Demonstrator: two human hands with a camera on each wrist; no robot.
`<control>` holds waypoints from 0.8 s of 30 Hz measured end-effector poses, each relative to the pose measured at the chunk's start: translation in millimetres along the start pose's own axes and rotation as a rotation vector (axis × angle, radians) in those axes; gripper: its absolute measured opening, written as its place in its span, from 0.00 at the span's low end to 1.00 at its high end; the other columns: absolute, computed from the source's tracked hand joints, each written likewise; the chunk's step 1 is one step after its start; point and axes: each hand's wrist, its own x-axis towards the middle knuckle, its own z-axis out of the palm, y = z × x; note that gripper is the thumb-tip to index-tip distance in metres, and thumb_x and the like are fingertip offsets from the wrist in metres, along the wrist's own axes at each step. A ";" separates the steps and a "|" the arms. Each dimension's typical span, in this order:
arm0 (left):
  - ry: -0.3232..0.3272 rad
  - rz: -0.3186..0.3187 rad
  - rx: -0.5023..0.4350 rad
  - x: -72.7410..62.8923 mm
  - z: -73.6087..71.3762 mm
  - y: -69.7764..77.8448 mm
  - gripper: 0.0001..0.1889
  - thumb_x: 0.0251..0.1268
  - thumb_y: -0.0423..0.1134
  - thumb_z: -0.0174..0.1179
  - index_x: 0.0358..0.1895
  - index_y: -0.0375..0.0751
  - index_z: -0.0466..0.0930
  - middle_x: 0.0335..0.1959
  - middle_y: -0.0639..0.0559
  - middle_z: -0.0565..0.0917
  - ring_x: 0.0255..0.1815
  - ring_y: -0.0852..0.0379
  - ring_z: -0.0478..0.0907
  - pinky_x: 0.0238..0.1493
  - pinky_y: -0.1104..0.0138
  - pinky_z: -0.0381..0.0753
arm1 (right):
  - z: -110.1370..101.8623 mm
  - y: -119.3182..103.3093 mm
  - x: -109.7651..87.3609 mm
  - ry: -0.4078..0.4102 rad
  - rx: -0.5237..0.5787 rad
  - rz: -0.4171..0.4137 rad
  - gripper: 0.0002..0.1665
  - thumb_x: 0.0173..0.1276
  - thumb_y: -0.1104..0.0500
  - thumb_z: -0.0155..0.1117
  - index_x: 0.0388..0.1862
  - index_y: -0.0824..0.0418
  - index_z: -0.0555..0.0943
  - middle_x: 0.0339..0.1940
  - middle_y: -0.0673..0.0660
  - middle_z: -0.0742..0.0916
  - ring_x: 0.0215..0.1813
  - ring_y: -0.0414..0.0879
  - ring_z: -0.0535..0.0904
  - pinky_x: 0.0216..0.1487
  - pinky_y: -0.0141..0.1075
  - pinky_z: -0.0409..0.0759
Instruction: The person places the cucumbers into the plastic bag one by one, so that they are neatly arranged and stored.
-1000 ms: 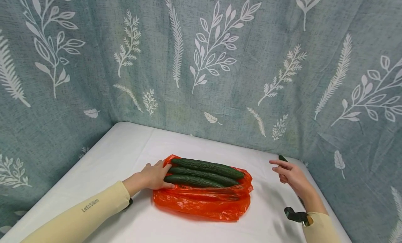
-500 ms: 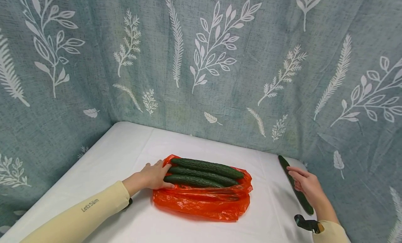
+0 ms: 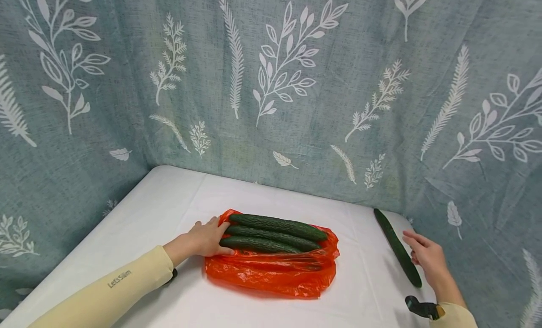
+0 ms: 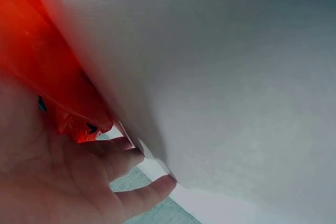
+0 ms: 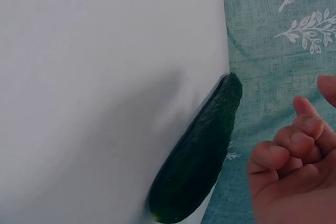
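Three long dark green cucumbers (image 3: 275,224) lie side by side on a crumpled red plastic bag (image 3: 271,276). At their left ends my left hand (image 3: 206,238) rests against the bag, its fingers spread and its thumb by the nearest cucumber. The left wrist view shows those fingertips low against the white surface, beside red plastic (image 4: 52,61). A single cucumber (image 3: 398,250) lies slantwise near the table's right edge. Just to the right of it, my right hand (image 3: 427,257) hovers with loosely bent fingers and nothing in them; the right wrist view has this cucumber (image 5: 197,156) apart from the hand.
A white cloth covers the table (image 3: 178,201). Its right edge runs close along the single cucumber. Blue-green curtains (image 3: 211,83) with white leaf prints hang behind and at both sides.
My right hand has moved right and toward me, from over the single cucumber to its right side, uncovering it. The left hand, bag and three cucumbers stay in place.
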 end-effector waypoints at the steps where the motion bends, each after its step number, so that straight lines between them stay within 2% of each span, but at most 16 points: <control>1: 0.000 0.000 -0.001 -0.3 -0.2 -0.2 0.50 0.60 0.69 0.63 0.75 0.37 0.62 0.75 0.30 0.63 0.78 0.35 0.58 0.69 0.34 0.60 | -0.1 1.3 -0.4 0.014 -0.008 0.002 0.31 0.77 0.43 0.56 0.70 0.61 0.74 0.29 0.45 0.73 0.26 0.41 0.70 0.31 0.37 0.74; 6: -0.003 -0.001 -0.004 -1.5 -0.5 -0.5 0.50 0.60 0.69 0.63 0.75 0.37 0.62 0.75 0.31 0.63 0.78 0.35 0.58 0.69 0.34 0.59 | 0.0 14.0 1.7 0.072 -0.031 0.061 0.37 0.77 0.42 0.56 0.74 0.66 0.68 0.29 0.44 0.74 0.24 0.41 0.68 0.30 0.38 0.73; 9: -0.007 -0.004 -0.002 -2.2 -0.6 -0.5 0.49 0.60 0.69 0.63 0.75 0.37 0.62 0.75 0.31 0.63 0.78 0.35 0.58 0.69 0.34 0.59 | 0.6 23.5 5.6 0.100 -0.043 0.129 0.38 0.75 0.41 0.56 0.74 0.64 0.68 0.32 0.50 0.75 0.25 0.43 0.68 0.31 0.39 0.72; 11: -0.009 -0.006 0.000 -2.1 -0.4 -0.7 0.49 0.60 0.69 0.63 0.75 0.38 0.62 0.75 0.31 0.63 0.78 0.36 0.58 0.69 0.35 0.60 | 0.8 29.2 8.2 0.109 -0.048 0.166 0.41 0.74 0.39 0.57 0.75 0.64 0.68 0.43 0.60 0.80 0.34 0.48 0.73 0.34 0.41 0.73; 13: -0.006 -0.004 0.005 -1.9 -0.7 -0.7 0.49 0.60 0.69 0.63 0.75 0.38 0.63 0.75 0.31 0.64 0.78 0.36 0.59 0.68 0.35 0.60 | 0.8 35.4 10.4 0.107 -0.049 0.196 0.45 0.72 0.36 0.57 0.75 0.65 0.67 0.62 0.68 0.78 0.51 0.57 0.76 0.45 0.48 0.77; 14: -0.006 -0.004 0.007 -1.8 -0.5 -0.9 0.49 0.60 0.69 0.63 0.75 0.38 0.63 0.75 0.32 0.64 0.78 0.36 0.59 0.68 0.35 0.60 | 1.1 38.5 11.1 0.104 -0.056 0.207 0.46 0.71 0.35 0.57 0.75 0.65 0.66 0.69 0.71 0.73 0.60 0.62 0.73 0.52 0.52 0.77; 16: -0.005 -0.004 0.012 -1.1 0.0 -1.5 0.49 0.60 0.69 0.63 0.75 0.38 0.63 0.75 0.32 0.64 0.78 0.36 0.59 0.68 0.35 0.61 | 1.7 44.8 11.7 0.081 -0.071 0.228 0.51 0.69 0.32 0.58 0.76 0.67 0.65 0.79 0.71 0.62 0.75 0.69 0.60 0.64 0.62 0.70; 19: -0.005 -0.005 0.017 -0.2 0.8 -2.1 0.49 0.60 0.70 0.62 0.75 0.39 0.63 0.75 0.32 0.64 0.78 0.36 0.59 0.68 0.35 0.61 | 3.4 53.9 12.0 0.065 -0.079 0.262 0.54 0.66 0.30 0.60 0.76 0.68 0.65 0.79 0.72 0.60 0.79 0.71 0.51 0.74 0.64 0.57; 24: -0.002 0.001 0.028 2.1 1.3 -2.7 0.48 0.61 0.70 0.61 0.75 0.40 0.63 0.75 0.33 0.64 0.78 0.37 0.60 0.68 0.35 0.62 | 3.4 61.7 11.8 0.068 -0.060 0.282 0.60 0.62 0.25 0.61 0.76 0.68 0.64 0.79 0.73 0.60 0.79 0.71 0.51 0.74 0.65 0.55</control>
